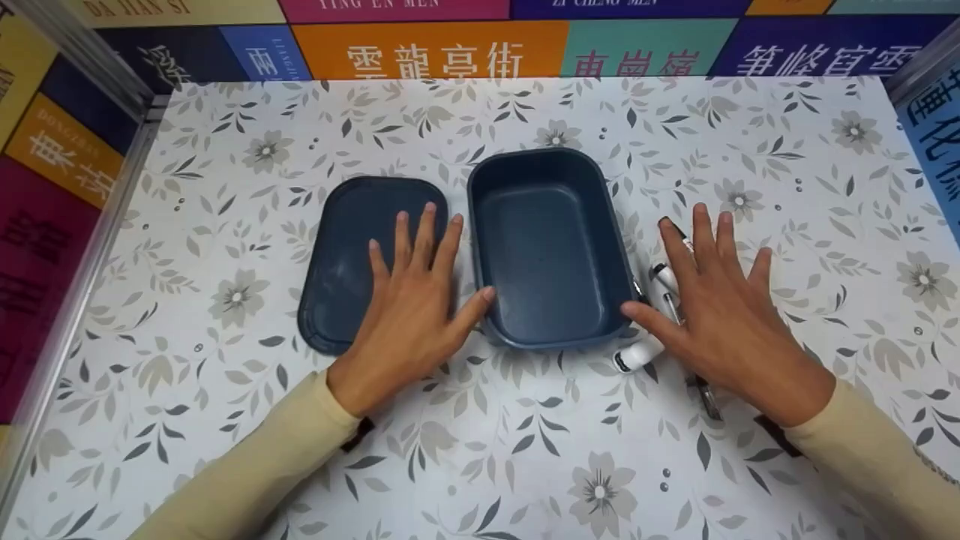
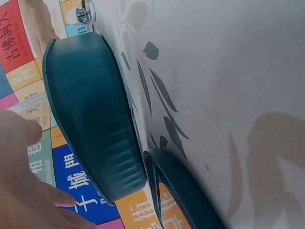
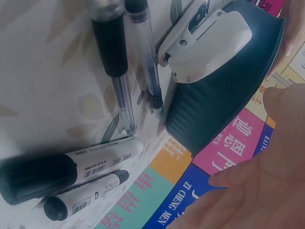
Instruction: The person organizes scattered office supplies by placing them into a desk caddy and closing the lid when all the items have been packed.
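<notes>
A deep blue-grey plastic box [image 1: 540,255], uncovered, sits mid-table. Its flat lid [image 1: 349,262] lies just to its left. My left hand [image 1: 420,315], fingers spread, is above the lid's right side, its thumb by the box's near-left corner; the left wrist view shows this hand [image 2: 28,186] apart from the box wall [image 2: 90,119]. My right hand [image 1: 724,322] is spread right of the box, partly hiding small items. Those appear in the right wrist view: a white stapler [image 3: 209,50] against the box, two clear pens [image 3: 110,45] and two white markers with black caps [image 3: 102,162].
A white tablecloth [image 1: 247,420] with grey flowers and leaves covers the table. Panels with coloured blocks and large characters [image 1: 435,56] stand along the back edge and both sides.
</notes>
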A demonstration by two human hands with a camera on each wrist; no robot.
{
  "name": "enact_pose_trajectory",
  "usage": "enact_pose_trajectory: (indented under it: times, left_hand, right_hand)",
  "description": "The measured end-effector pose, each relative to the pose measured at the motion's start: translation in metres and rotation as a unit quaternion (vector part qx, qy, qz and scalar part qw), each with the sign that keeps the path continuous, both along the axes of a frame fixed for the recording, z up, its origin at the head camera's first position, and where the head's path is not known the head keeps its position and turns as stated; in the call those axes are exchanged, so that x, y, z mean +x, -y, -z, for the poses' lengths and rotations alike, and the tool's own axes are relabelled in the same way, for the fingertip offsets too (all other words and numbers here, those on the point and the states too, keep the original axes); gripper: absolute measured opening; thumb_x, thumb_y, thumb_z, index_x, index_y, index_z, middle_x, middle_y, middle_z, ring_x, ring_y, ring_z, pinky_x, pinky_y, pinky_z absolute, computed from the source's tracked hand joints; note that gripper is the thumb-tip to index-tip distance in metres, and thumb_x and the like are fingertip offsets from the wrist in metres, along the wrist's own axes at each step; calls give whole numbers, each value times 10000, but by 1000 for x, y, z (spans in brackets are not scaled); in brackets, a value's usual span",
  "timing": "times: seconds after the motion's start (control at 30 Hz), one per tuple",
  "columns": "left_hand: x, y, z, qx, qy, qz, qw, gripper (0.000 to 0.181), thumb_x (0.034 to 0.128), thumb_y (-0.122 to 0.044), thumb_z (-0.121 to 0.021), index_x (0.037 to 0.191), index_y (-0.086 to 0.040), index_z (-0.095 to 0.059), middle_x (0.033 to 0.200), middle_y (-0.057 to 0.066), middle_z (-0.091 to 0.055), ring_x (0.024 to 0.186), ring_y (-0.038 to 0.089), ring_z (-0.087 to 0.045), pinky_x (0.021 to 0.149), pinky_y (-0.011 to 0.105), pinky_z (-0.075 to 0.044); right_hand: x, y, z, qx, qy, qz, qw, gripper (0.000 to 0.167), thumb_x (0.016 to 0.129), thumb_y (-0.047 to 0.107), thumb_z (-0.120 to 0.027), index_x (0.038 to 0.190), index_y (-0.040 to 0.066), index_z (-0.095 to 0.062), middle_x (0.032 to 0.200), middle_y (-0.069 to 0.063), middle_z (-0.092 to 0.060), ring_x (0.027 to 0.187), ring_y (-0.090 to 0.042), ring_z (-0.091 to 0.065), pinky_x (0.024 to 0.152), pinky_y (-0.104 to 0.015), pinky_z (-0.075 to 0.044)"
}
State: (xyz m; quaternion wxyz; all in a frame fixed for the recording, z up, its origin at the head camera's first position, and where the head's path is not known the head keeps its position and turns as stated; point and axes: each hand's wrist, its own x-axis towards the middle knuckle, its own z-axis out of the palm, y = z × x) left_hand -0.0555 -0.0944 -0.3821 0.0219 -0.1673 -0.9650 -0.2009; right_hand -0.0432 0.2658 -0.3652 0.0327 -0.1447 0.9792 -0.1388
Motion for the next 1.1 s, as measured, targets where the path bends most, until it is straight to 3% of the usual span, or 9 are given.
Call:
enact_pose_trajectory:
  times: [0.23, 0.4, 0.5, 0.63, 0.8, 1.1]
  left_hand:
    - [-1, 0, -1, 581, -34, -10, 9983, 786, 1130, -514, -544, 1737, -70, -319, 1800, 239, -216, 1663, 478, -156, 1302, 768, -199]
    - [3, -1, 0, 1185, -72, 84, 9929, 711, 1124, -390, -607, 1697, -30, -389, 1754, 261, -325, 1638, 452, -274, 1299, 682, -318]
    - [4, -2, 0, 1495, -84, 101, 9887, 678, 1112, -336, -632, 1679, -30, -423, 1722, 253, -389, 1585, 432, -393, 1255, 625, -421]
    - [5, -4, 1, 1879, -52, 106, 9821, 652, 1089, -278, -661, 1655, -27, -459, 1671, 220, -453, 1514, 378, -492, 1215, 551, -480]
    - [6, -8, 3, 2299, -2, 130, 9731, 634, 1060, -212, -680, 1629, -11, -484, 1643, 176, -460, 1494, 324, -494, 1212, 482, -477]
    - [12, -15, 7, 2740, 250, 96, 9614, 630, 1021, -153, -688, 1594, 24, -496, 1724, 174, -362, 1588, 316, -374, 1276, 464, -401]
  right_hand:
    - [2, 0, 1, -228, -38, -2, 9997, 987, 1079, 627, -606, 1785, 127, -130, 1823, -256, -7, 1664, -518, 37, 1221, -895, 16]
    - [4, 0, 2, -407, -41, 14, 9992, 964, 1083, 604, -617, 1778, 109, -169, 1816, -274, -70, 1665, -525, -15, 1247, -867, -8]
    - [5, 0, 3, -650, -216, -14, 9977, 920, 1081, 552, -656, 1753, 68, -255, 1780, -312, -206, 1655, -540, -92, 1278, -830, -45]
    - [7, 1, 6, -1084, -704, -116, 9915, 813, 1053, 427, -750, 1663, 2, -421, 1647, -331, -463, 1606, -564, -264, 1284, -776, -211]
    - [7, 3, 11, -1331, -1249, -267, 9828, 683, 1015, 257, -803, 1576, -30, -541, 1528, -324, -589, 1511, -529, -448, 1183, -745, -408]
    - [12, 3, 16, -1625, -1320, -630, 9758, 532, 998, 119, -800, 1457, -81, -621, 1421, -276, -664, 1396, -433, -574, 1157, -617, -481]
